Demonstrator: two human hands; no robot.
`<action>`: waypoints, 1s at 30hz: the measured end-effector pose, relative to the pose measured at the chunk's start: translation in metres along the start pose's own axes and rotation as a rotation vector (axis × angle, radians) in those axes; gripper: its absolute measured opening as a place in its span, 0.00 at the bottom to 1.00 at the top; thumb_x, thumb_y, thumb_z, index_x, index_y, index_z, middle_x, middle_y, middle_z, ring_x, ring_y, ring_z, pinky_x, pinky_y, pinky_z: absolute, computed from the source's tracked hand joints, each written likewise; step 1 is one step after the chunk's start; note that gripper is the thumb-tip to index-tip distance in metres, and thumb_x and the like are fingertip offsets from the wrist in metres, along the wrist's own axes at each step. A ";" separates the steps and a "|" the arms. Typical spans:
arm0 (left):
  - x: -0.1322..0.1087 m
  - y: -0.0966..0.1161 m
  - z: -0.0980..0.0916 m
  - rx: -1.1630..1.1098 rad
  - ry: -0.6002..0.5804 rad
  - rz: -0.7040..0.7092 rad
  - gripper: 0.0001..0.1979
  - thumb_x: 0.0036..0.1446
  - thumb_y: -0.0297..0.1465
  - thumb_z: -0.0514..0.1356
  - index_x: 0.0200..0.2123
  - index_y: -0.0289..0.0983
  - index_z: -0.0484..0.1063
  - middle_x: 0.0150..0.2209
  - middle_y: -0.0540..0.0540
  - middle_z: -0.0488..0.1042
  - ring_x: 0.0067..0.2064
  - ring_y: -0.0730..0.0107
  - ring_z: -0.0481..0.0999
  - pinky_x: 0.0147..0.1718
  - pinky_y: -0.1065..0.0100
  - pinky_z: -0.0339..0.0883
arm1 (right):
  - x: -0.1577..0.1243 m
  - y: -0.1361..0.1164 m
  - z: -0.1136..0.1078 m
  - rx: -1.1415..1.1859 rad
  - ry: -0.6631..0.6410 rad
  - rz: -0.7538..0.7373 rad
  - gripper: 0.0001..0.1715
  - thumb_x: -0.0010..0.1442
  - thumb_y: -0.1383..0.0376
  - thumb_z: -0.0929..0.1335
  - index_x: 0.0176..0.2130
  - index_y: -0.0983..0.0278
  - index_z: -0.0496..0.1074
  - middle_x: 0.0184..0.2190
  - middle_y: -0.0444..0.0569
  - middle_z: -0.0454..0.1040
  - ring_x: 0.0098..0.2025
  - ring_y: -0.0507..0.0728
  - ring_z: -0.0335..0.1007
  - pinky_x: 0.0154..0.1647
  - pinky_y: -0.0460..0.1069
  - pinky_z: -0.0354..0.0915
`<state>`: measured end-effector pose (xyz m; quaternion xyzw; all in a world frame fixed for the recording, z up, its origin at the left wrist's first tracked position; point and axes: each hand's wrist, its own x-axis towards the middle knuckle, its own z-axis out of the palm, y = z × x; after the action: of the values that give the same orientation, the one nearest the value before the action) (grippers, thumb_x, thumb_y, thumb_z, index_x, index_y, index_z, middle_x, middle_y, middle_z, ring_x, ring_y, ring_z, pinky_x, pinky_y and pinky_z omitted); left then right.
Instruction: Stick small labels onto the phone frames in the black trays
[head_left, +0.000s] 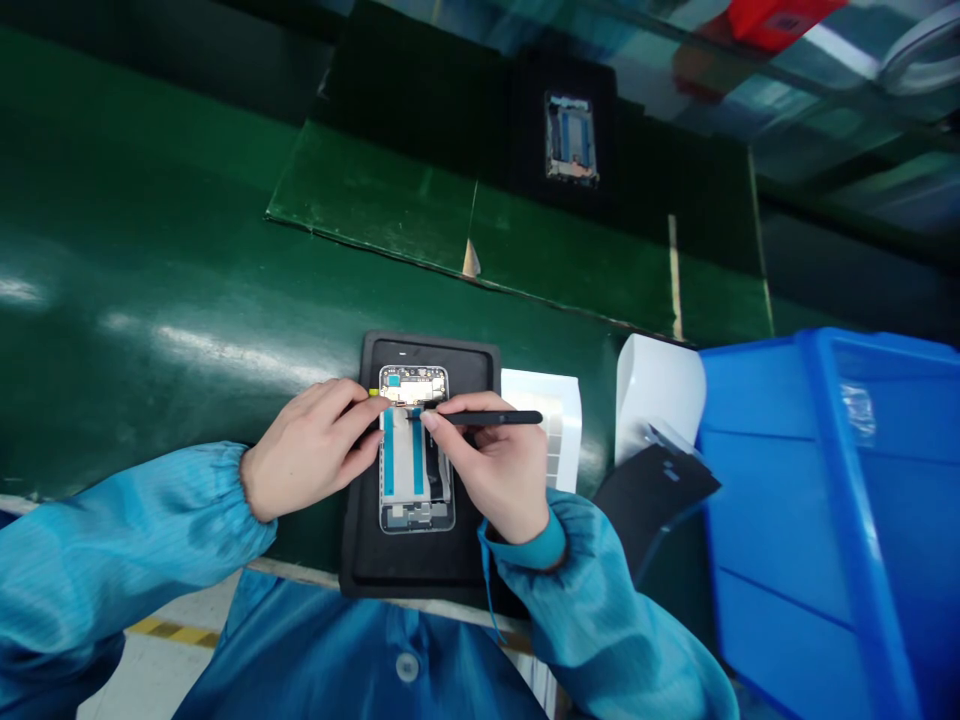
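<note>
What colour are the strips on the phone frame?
The strips are teal blue, clearest in the head view.

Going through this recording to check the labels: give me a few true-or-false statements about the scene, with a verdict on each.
1. The right hand holds a slim black pen-like tool. True.
2. The phone frame lies on a black mat. True.
3. The left hand grips the blue plastic bin. False: it is at the phone frame's edge, and the bin stands off to the right, apart from both hands.
4. Both forearms are bare. False: both are in blue sleeves.
</note>
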<state>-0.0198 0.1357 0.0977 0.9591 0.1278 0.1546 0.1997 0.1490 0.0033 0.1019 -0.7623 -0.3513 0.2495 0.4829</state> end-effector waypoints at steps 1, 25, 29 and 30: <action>0.000 0.000 0.000 0.001 0.002 0.003 0.13 0.64 0.29 0.54 0.49 0.31 0.71 0.41 0.40 0.72 0.41 0.60 0.73 0.42 0.57 0.73 | 0.000 0.000 0.000 0.000 0.000 -0.001 0.07 0.56 0.61 0.75 0.33 0.62 0.76 0.27 0.45 0.77 0.25 0.53 0.71 0.23 0.47 0.66; 0.000 0.000 0.001 0.022 0.006 0.023 0.13 0.65 0.29 0.55 0.49 0.30 0.71 0.40 0.40 0.72 0.41 0.60 0.72 0.41 0.58 0.72 | -0.001 0.001 -0.001 -0.021 0.001 -0.036 0.06 0.57 0.63 0.74 0.34 0.62 0.76 0.27 0.44 0.76 0.24 0.51 0.69 0.23 0.46 0.66; -0.001 -0.002 0.001 0.032 -0.010 0.033 0.13 0.66 0.30 0.54 0.51 0.32 0.70 0.40 0.41 0.70 0.41 0.62 0.71 0.41 0.59 0.71 | -0.001 0.002 0.000 -0.025 0.001 -0.035 0.06 0.57 0.63 0.74 0.34 0.62 0.76 0.27 0.44 0.76 0.24 0.51 0.69 0.23 0.45 0.66; -0.001 -0.002 0.001 0.035 -0.013 0.042 0.13 0.66 0.30 0.54 0.51 0.32 0.70 0.40 0.41 0.70 0.40 0.62 0.71 0.40 0.60 0.71 | -0.001 0.002 0.000 -0.025 0.001 -0.037 0.06 0.57 0.63 0.74 0.34 0.62 0.76 0.27 0.44 0.76 0.24 0.51 0.69 0.23 0.45 0.66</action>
<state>-0.0210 0.1369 0.0953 0.9659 0.1090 0.1504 0.1803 0.1489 0.0019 0.1006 -0.7617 -0.3682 0.2358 0.4782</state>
